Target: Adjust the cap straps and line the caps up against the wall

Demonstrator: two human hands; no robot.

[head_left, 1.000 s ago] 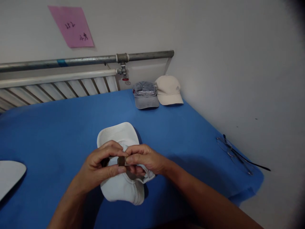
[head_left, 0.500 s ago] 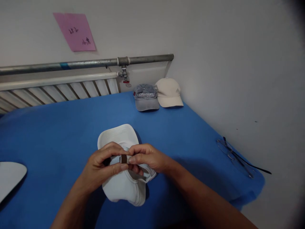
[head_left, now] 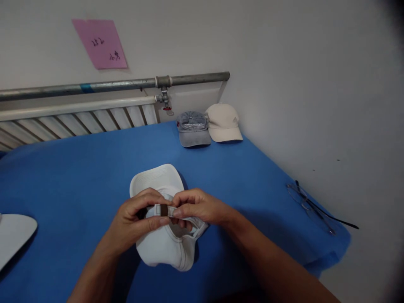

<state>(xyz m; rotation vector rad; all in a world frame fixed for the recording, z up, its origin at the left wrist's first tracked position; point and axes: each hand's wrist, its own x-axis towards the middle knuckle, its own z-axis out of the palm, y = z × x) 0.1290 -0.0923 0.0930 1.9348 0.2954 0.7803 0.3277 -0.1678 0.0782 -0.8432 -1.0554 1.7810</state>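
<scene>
A white baseball cap [head_left: 160, 248] lies on the blue-covered surface, its brim pointing away from me and its hollow side partly showing. My left hand [head_left: 135, 219] pinches the cap's back strap [head_left: 158, 210] between thumb and fingers, beside a brown buckle-like band [head_left: 164, 210] around it. On the right of that band, my right hand [head_left: 197, 207] grips the strap between thumb and index finger, other fingers curled beneath. Both hands sit close together above the cap's opening. Part of the inner crown is hidden by my fingers.
A grey-blue cap [head_left: 194, 130] and a beige cap [head_left: 224, 123] stand side by side at the back corner. Eyeglasses [head_left: 307, 206] lie near the right wall. A white rounded object [head_left: 15, 235] enters at left. Behind are a radiator [head_left: 78, 122] and a metal pipe [head_left: 120, 86].
My right hand has shifted slightly to the right along the strap. More of the strap's white end now shows left of the brown band.
</scene>
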